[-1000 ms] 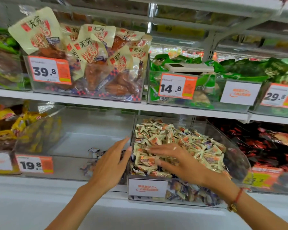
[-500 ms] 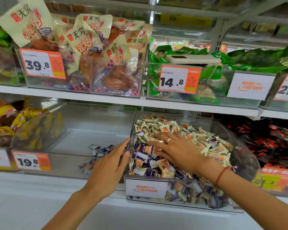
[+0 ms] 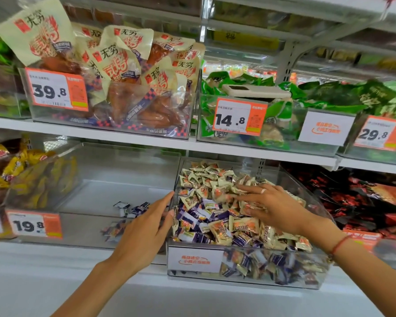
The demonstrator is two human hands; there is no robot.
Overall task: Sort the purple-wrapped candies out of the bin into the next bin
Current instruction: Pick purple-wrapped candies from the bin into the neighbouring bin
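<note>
Open floor across the next bin (image 3: 114, 193), a few purple candies (image 3: 133, 208) near its front, clear divider wall (image 3: 174, 186) between bins, upper shelf (image 3: 146, 143) capping headroom, left hand (image 3: 144, 234) at the divider

I counted two hands, left hand (image 3: 144, 234) and right hand (image 3: 272, 208), three orange price tags (image 3: 57, 90), two white placards (image 3: 326, 129), and candies too many to count.

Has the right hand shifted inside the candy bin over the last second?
Yes. The right hand has moved toward the back of the candy bin, away from the white label on its front wall, uncovering purple-wrapped candies.
</note>
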